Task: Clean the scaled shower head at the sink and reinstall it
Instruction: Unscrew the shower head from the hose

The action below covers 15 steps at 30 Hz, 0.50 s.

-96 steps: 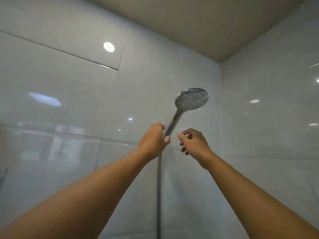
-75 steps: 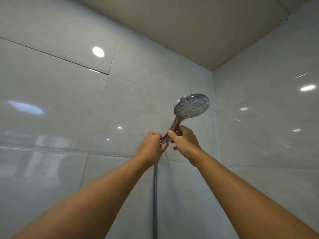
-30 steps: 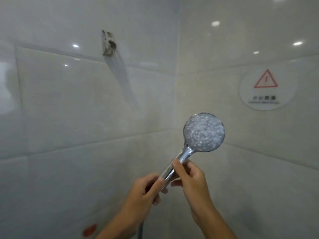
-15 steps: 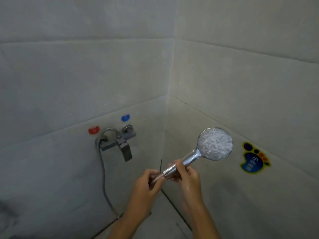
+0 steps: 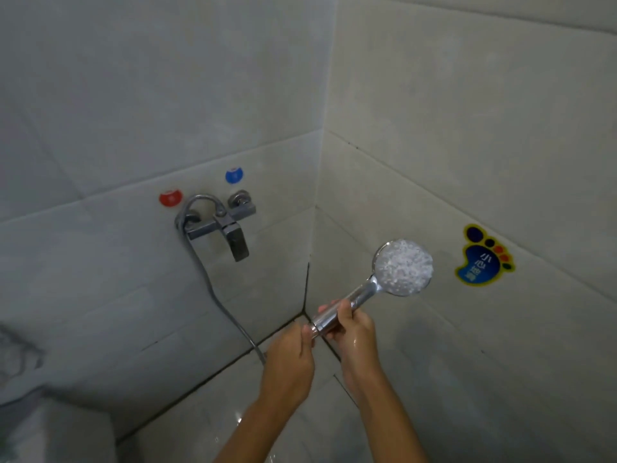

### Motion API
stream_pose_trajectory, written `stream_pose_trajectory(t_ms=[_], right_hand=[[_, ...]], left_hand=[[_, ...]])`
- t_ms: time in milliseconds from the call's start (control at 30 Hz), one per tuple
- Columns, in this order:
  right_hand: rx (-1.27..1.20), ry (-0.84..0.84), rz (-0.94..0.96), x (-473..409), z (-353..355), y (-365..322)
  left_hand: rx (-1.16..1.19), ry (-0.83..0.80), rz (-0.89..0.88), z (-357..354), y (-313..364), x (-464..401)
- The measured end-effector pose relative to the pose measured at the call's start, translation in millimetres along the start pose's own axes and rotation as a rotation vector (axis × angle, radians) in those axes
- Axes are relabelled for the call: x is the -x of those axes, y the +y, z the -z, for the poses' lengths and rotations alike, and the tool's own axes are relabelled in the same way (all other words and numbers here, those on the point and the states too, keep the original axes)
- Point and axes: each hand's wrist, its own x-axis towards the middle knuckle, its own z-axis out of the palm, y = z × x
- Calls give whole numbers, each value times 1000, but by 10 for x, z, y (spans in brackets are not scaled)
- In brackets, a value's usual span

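Tilting up and to the right in front of the tiled corner, the shower head [image 5: 403, 268] shows its round face crusted with white scale, its chrome handle running down-left into both hands; the right hand [image 5: 351, 329] has its fingers and thumb curled round the middle of the handle, while the left hand [image 5: 289, 359] grips the handle's lower end, where the hose [image 5: 213, 297] must join, though the joint itself is hidden behind the fingers. That grey hose runs from just behind the left hand up along the left wall, loops over and meets the chrome mixer tap [image 5: 222, 225], whose spout points downward. Just above the tap sit a red round sticker [image 5: 170, 198] on the left and a blue round sticker [image 5: 234, 175] on the right. On the right wall, beside the shower head's face, is a blue foot-shaped sticker [image 5: 484, 257] with a yellow border and coloured toes. Dark grout lines mark the corner where walls meet the floor [image 5: 207, 426], and the floor tiles look wet near the forearms
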Motion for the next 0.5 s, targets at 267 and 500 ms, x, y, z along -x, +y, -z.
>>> stream_pose_trajectory(t_ms=[267,500], right_hand=[[17,21,84,-31,59,-104],[-19,57,31,-39,32,-11]], left_hand=[[482,-223,141,30,18,-76],[268,-80,-56,-9,-184,-15]])
